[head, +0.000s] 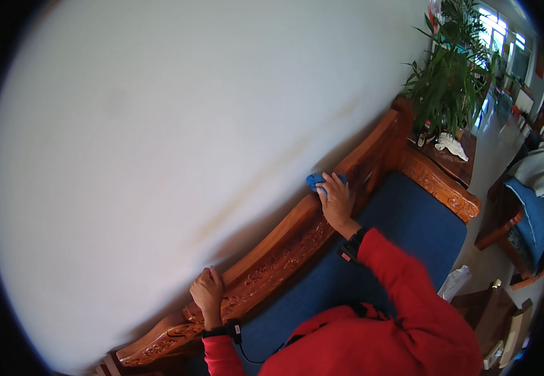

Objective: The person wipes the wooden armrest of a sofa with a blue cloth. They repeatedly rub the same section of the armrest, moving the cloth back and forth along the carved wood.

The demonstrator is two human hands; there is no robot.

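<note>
My right hand (336, 202) presses a bunched blue cloth (315, 180) on the top rail of a carved wooden sofa backrest (272, 244). Its fingers are spread over the cloth, which sticks out on both sides. Farther along the same backrest, my left hand (207, 290) is curled into a fist by the top rail, with nothing visible in it. Whether it touches the wood is hard to tell. Both wrists wear black straps with small devices, and a cable hangs from the left one. Below the backrest runs a blue seat cushion (408, 221).
A white wall (159, 141) rises right behind the backrest. Past the carved armrest (441, 183), a side table (469, 174) bears a leafy potted plant (455, 84) and a white cloth (451, 146). At right are a wooden chair with a blue cushion (533, 216) and a low wooden table (481, 308).
</note>
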